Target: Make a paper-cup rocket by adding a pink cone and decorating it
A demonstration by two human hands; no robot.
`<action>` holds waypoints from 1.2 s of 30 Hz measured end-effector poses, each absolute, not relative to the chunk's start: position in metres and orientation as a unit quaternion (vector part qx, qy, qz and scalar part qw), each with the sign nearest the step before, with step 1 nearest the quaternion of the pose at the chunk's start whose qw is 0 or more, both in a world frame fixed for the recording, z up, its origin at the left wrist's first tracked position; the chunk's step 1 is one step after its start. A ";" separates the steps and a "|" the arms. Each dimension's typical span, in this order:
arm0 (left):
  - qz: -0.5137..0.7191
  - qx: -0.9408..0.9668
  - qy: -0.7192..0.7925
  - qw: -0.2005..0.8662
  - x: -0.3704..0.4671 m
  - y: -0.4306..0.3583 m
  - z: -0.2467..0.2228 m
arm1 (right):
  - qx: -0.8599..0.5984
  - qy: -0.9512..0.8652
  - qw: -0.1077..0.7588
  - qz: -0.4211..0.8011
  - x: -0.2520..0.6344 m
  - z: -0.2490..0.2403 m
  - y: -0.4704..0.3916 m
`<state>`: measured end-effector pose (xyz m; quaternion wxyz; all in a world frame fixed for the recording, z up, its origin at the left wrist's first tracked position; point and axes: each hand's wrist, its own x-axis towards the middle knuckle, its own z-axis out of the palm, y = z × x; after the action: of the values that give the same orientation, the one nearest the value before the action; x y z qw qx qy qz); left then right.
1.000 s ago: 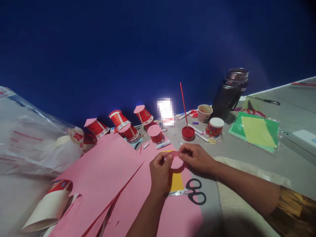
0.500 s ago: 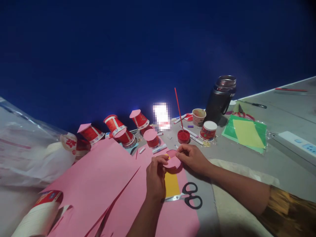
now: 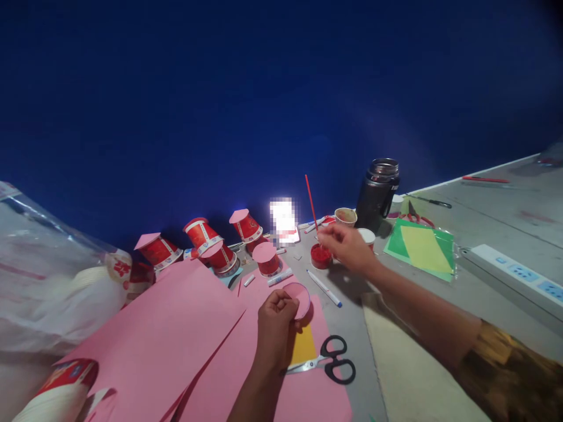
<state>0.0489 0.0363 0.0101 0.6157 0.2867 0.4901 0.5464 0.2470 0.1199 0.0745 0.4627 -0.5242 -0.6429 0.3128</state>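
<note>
The left hand (image 3: 275,319) pinches a pink paper disc (image 3: 301,300) by its left edge, thumb pressed against fingertips, the disc tilted, with a thin darker line around its rim. It is over the far part of a pink sheet (image 3: 303,398), just beyond a yellow piece of paper (image 3: 303,347). The right hand (image 3: 352,249) has its grip pressed together too, pinching a red stick (image 3: 311,202) low down; the stick leans left and rises from a small pot of red stuff (image 3: 321,265) on the grey worktop (image 3: 484,225).

Between the two hands lies a white marker with a blue end (image 3: 325,289). Scissors (image 3: 316,362) rest near the left wrist, blades over the yellow piece, black handles to the right. On the far left, several red cups (image 3: 204,234) stand or lean upside down, most with pink discs on top; the nearest one (image 3: 266,265) is beyond the left hand. A dark flask (image 3: 377,196) stands beyond the right hand, and a pale cloth (image 3: 409,363) lies under the right forearm.
</note>
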 end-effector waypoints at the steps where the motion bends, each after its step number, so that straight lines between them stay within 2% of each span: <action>1: 0.548 0.288 0.495 0.609 0.048 0.036 0.011 | -0.533 -0.641 0.466 0.297 0.255 0.085 0.128; 5: 0.551 0.297 0.517 0.584 0.047 0.035 0.017 | -0.555 -0.674 0.417 0.252 0.279 0.102 0.135; 10: 0.528 0.327 0.551 0.558 0.045 0.035 0.025 | -0.566 -0.755 0.228 0.241 0.273 0.070 0.103; 13: 0.507 0.351 0.571 0.542 0.042 0.037 0.024 | -0.596 -0.764 0.163 0.183 0.273 0.053 0.095; 19: 0.468 0.406 0.601 0.505 0.036 0.040 0.017 | -0.691 -0.709 0.119 0.076 0.319 0.056 0.106; 25: 0.447 0.443 0.608 0.484 0.035 0.041 0.021 | -0.751 -0.645 0.137 0.036 0.356 0.074 0.101; 36: 0.421 0.526 0.579 0.459 0.056 0.027 0.021 | -0.553 -0.814 0.090 0.153 0.279 0.066 0.088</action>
<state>0.0556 0.0274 0.0208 0.4587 0.5260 0.5790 0.4215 0.2792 0.0879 0.0658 0.0895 -0.5530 -0.8142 0.1527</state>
